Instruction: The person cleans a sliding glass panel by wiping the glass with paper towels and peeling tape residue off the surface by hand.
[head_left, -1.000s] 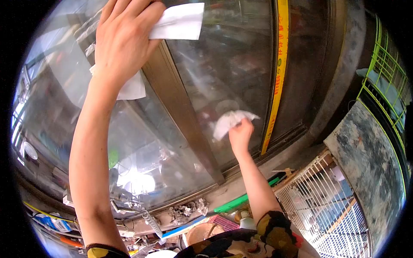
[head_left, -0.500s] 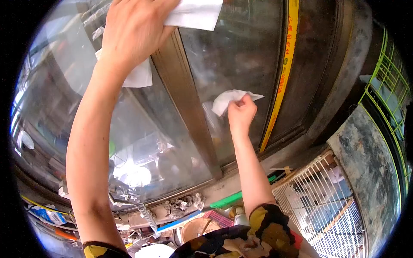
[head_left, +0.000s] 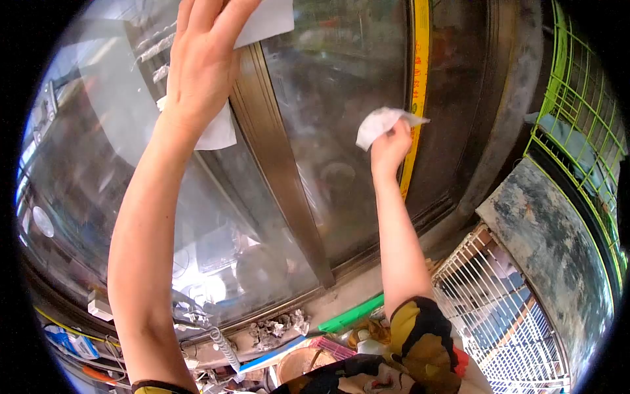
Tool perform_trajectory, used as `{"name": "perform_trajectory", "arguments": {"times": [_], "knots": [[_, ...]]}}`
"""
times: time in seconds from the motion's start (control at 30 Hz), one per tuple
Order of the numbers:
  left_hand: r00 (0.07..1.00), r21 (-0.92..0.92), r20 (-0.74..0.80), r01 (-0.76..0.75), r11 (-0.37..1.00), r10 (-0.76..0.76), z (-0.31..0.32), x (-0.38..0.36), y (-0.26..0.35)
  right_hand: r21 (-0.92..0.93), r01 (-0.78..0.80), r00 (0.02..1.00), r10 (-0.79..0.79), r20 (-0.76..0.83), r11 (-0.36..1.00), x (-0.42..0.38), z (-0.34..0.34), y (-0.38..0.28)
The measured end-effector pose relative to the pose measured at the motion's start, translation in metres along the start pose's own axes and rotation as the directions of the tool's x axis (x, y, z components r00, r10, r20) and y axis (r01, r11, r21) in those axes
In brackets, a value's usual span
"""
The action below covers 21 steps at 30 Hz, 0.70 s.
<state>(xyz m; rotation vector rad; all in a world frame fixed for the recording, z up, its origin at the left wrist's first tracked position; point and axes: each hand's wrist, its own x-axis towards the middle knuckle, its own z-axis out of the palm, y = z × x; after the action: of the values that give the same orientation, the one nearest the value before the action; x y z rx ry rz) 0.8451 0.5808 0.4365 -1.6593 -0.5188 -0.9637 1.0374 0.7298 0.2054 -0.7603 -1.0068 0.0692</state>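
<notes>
My left hand [head_left: 203, 72] reaches to the top of the view, its fingers stretched and spread over a white paper sheet [head_left: 272, 20] against the glass; the fingertips run out of view. A second white sheet [head_left: 218, 131] shows below the palm, partly hidden by the wrist. In my right hand [head_left: 392, 152] a crumpled white tissue [head_left: 378, 126] is pinched between closed fingers. That hand is in front of the dark window pane [head_left: 335, 85], beside a yellow strip with red lettering [head_left: 419, 59].
A brown window frame bar [head_left: 275, 151] runs between the panes. Below, the sill holds a green strip [head_left: 351, 313], a coiled spring-like cord [head_left: 224, 348] and a wicker basket [head_left: 298, 364]. At right are a white wire rack [head_left: 499, 315] and a green wire basket [head_left: 577, 118].
My right hand has moved up and to the right with the tissue, towards the yellow strip. The left hand's fingers now appear straighter, and the whole view has shifted slightly.
</notes>
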Motion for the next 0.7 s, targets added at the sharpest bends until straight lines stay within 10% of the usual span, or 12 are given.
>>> {"name": "perform_trajectory", "arguments": {"times": [0.3,0.43,0.57,0.7], "knots": [[0.983,0.12,-0.068,0.178,0.977,-0.171,-0.004,-0.006,-0.007,0.003,0.324,0.944,-0.324,0.062,0.946,-0.058,0.017,-0.032],[0.985,0.135,-0.005,0.173,0.976,-0.174,-0.007,-0.002,-0.002,-0.032,0.225,0.969,-0.22,0.112,0.974,0.022,0.046,-0.062],[0.976,0.142,0.033,0.208,0.968,-0.215,-0.009,0.0,0.001,0.043,0.429,0.893,-0.417,-0.166,0.902,0.14,0.077,-0.104],[0.976,0.128,0.013,0.216,0.968,-0.22,-0.009,0.002,0.003,-0.06,0.508,0.855,-0.511,-0.089,0.859,0.13,0.068,-0.093]]}}
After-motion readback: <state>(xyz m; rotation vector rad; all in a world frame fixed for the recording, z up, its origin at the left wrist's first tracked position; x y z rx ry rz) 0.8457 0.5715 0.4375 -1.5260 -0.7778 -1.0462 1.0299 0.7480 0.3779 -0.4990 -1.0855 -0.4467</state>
